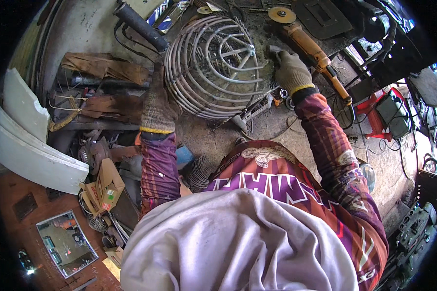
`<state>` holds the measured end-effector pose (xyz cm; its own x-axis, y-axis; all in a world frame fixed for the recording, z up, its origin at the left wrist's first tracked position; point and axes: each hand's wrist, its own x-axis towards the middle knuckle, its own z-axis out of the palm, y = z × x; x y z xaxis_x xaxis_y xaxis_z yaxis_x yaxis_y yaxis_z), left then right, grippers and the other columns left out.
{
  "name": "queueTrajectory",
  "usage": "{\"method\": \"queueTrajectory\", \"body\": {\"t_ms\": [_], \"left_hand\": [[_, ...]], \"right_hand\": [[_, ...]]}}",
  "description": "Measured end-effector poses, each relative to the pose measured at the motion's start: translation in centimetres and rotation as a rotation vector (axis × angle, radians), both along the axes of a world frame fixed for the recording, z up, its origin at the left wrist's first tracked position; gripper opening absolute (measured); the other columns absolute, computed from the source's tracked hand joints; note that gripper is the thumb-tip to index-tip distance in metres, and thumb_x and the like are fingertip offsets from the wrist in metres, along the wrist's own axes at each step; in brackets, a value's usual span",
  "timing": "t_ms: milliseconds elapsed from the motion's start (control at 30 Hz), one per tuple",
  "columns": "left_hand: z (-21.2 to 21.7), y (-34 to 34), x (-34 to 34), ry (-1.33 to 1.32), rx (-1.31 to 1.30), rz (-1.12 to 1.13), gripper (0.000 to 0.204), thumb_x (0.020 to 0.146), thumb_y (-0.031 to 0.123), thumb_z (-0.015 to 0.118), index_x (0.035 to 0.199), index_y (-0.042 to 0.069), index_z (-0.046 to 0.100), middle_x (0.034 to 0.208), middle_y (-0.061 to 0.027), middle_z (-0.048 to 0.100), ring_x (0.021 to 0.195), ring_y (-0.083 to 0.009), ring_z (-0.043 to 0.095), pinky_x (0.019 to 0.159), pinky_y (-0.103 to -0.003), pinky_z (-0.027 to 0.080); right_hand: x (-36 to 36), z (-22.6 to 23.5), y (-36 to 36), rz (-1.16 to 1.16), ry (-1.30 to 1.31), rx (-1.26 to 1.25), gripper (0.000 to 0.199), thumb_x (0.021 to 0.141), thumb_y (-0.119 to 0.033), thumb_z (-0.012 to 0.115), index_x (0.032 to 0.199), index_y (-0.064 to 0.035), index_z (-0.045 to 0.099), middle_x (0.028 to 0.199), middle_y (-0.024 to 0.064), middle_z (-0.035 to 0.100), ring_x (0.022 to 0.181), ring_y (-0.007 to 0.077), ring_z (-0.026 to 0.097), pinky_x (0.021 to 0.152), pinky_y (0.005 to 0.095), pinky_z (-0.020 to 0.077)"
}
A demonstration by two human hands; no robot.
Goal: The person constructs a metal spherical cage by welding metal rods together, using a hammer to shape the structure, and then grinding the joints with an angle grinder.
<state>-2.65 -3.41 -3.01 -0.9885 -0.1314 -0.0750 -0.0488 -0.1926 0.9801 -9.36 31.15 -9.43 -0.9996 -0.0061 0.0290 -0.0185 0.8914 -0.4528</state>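
Note:
A round, domed wire cage (pixel 218 68) of bent metal rods stands tilted on the dark, dirty worktop (pixel 269 34). At its left side, my left hand (pixel 161 104), in a grey knitted glove with a yellow cuff, is closed against the outer rods; its fingertips are partly hidden. My right hand (pixel 294 72), gloved alike, is just right of the cage, apart from it. Its fingers are curled round a small dark grey piece (pixel 275 49) whose kind I cannot make out. Beside that hand lies an orange angle grinder (pixel 311 48) with a round disc (pixel 281 15).
A dark tube-shaped tool (pixel 141 26) with a cord lies at the back left. Brown leather-like pieces (pixel 107 68) are on the left shelf. A red-framed machine (pixel 386 114) with cables stands right. Lower left are a cardboard box (pixel 107 186) and curved white panels (pixel 34 145).

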Motion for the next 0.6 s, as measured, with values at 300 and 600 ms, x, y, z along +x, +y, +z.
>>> {"method": "queueTrajectory", "body": {"t_ms": [300, 600], "left_hand": [[1.9, -1.5, -4.3, -0.176, 0.220, -0.046, 0.049, 0.094, 0.035, 0.064, 0.131, 0.004, 0.055, 0.120, -0.0105, 0.065, 0.105, -0.0229, 0.064, 0.090, -0.037, 0.053], [1.1, -1.9, -8.2, -0.225, 0.057, -0.146, 0.046, 0.093, 0.037, 0.066, 0.126, 0.005, 0.061, 0.116, -0.0085, 0.068, 0.099, -0.0192, 0.065, 0.085, -0.033, 0.054]], "right_hand": [[0.7, 2.1, -0.5, 0.053, -0.023, 0.108, 0.040, 0.088, -0.033, 0.063, 0.122, -0.0114, 0.063, 0.126, 0.0202, 0.059, 0.111, 0.0379, 0.061, 0.093, 0.0444, 0.0505], [7.5, 3.5, 0.2, 0.103, -0.007, -0.551, 0.041, 0.088, -0.029, 0.067, 0.121, -0.0057, 0.064, 0.112, 0.0165, 0.067, 0.105, 0.0297, 0.066, 0.090, 0.0376, 0.0516]]}}
